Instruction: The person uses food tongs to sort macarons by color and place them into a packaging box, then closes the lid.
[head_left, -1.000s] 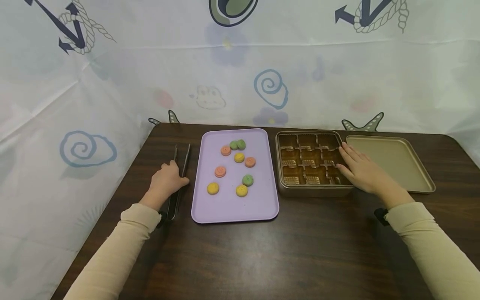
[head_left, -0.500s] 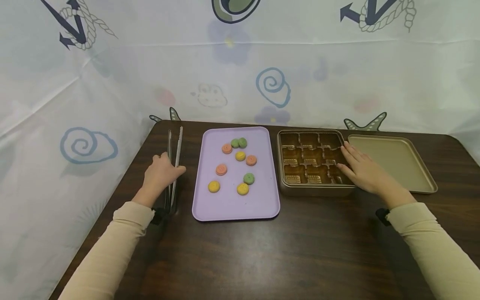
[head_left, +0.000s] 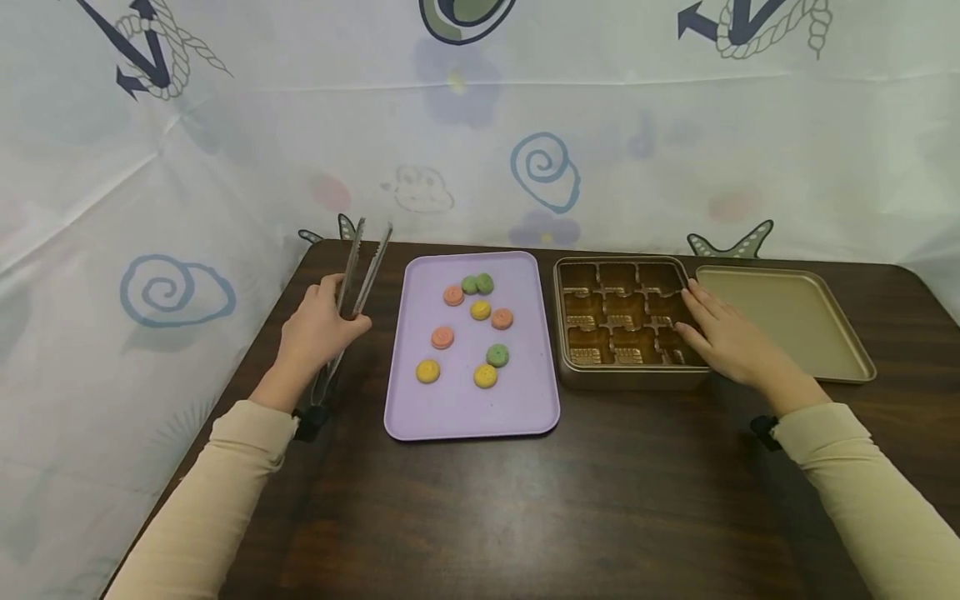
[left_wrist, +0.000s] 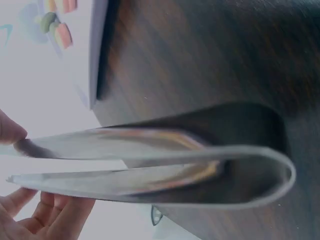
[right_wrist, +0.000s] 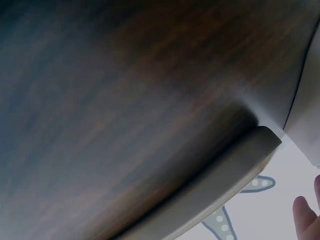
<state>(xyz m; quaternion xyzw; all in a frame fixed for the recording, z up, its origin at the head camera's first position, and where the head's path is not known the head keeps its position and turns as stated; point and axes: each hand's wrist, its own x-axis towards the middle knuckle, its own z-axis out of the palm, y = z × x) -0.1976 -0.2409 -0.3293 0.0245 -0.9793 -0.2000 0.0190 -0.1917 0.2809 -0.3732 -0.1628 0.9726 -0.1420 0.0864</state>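
My left hand (head_left: 313, 329) grips a pair of metal tongs (head_left: 372, 271) left of the lilac tray (head_left: 465, 421). The tongs' arms stand apart with their tips pointing up and away; in the left wrist view thumb and fingers lie on either side of the tongs (left_wrist: 100, 184). Small round macaron-like cookies lie on the tray: yellow (head_left: 427, 372), pink (head_left: 442, 337) and green (head_left: 497, 356). My right hand (head_left: 735, 342) rests with straight fingers on the right edge of a gold tin (head_left: 637, 381), which has a brown divided insert. Nothing shows in its compartments.
A flat gold lid (head_left: 783, 325) lies right of the tin, partly behind the right hand. All stand on a dark wooden table (head_left: 517, 517). A white printed cloth (head_left: 480, 150) hangs behind the table and along its left side.
The left hand has lifted the tongs from the table and moved them up and slightly left; their tips now reach past the far edge. The right hand has stayed on the tin.
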